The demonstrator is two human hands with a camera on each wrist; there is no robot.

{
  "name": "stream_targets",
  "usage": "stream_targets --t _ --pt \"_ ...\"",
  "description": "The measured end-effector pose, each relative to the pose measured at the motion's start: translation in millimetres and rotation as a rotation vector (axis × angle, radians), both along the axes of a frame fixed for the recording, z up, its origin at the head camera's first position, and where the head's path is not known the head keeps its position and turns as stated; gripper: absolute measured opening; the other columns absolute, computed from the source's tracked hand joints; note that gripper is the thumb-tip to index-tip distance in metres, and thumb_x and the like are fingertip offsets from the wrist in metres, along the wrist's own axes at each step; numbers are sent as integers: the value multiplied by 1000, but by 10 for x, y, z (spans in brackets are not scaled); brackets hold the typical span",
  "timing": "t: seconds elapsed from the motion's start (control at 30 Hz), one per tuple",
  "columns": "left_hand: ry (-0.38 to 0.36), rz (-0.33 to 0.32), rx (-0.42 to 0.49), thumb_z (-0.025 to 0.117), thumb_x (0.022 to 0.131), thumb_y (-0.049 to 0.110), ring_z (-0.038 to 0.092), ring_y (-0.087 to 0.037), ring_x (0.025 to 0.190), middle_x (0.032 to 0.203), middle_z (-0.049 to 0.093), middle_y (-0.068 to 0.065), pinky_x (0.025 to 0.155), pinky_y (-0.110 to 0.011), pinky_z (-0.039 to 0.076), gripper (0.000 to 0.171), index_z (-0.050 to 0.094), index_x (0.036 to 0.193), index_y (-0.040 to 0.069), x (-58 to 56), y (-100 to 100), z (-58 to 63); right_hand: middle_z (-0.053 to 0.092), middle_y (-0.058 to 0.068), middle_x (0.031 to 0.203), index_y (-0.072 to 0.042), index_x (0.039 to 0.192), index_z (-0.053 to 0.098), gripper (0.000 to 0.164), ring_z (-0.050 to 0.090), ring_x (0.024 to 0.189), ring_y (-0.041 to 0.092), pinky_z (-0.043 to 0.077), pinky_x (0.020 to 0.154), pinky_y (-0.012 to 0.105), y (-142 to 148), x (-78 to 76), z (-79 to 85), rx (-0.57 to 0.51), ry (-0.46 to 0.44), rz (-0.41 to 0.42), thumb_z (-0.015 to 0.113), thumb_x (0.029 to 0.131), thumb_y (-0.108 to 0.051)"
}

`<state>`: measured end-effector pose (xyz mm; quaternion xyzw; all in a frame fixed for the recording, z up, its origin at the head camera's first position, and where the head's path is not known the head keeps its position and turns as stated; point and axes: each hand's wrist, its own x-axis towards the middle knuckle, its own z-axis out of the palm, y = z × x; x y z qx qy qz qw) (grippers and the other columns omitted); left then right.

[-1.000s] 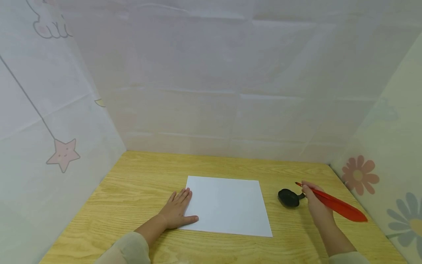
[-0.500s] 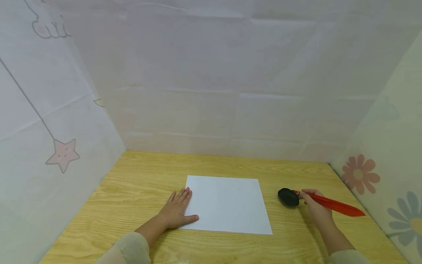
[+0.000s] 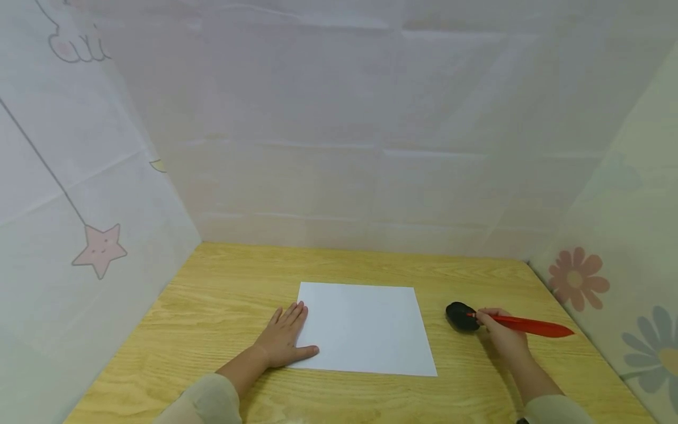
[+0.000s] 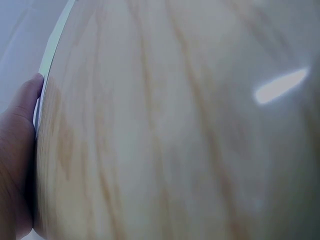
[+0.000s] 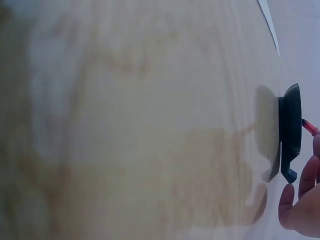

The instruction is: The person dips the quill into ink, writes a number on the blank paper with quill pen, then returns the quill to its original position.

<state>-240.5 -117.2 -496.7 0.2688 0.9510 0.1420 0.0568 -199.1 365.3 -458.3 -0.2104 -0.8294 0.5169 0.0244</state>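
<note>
A sheet of white paper (image 3: pixel 368 330) lies on the wooden table, with my left hand (image 3: pixel 282 341) flat over its left edge, fingers straight and spread. In the left wrist view the thumb (image 4: pixel 25 100) rests at the paper's edge. My right hand (image 3: pixel 505 338) pinches a red feather quill pen (image 3: pixel 537 327) near its nib, the plume pointing right. Below the nib stands a small black dish (image 3: pixel 458 317) with a short handle. The right wrist view has the pen's dark tip (image 5: pixel 306 124) right at the rim of the dish (image 5: pixel 291 120).
The table (image 3: pixel 228 282) has a light wood grain. White sheeting (image 3: pixel 328 118) hangs behind it and on both sides, printed with a pink star (image 3: pixel 100 250) at left and flowers (image 3: pixel 577 280) at right.
My right hand has moved slightly left and lowered the quill pen, bringing its nib over the black dish. The left hand and the paper have stayed put.
</note>
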Motion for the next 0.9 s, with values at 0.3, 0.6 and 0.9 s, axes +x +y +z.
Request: stream_targets --t 0.3,0.6,0.9 --pt "1 2 -19 49 89 71 11 -32 153 164 14 -16 122 -55 6 101 20 155 0 -11 5 5 51 -29 89 -23 103 68 27 43 85 8 38 72 28 12 4 -46 -12 -27 -10 63 92 -47" --pt "17 18 -20 47 88 73 10 -28 154 165 12 -13 123 -53 5 102 19 156 2 -26 9 -59 58 -13 106 -12 119 63 47 46 93 13 41 74 26 28 -1 -35 35 -61 29 60 93 -51" --pt "21 18 -36 45 88 74 9 -28 154 165 12 -13 123 -53 6 102 18 156 2 -20 3 -70 55 -25 94 -16 113 67 39 44 94 11 37 78 29 40 7 -36 8 -50 31 60 94 -50"
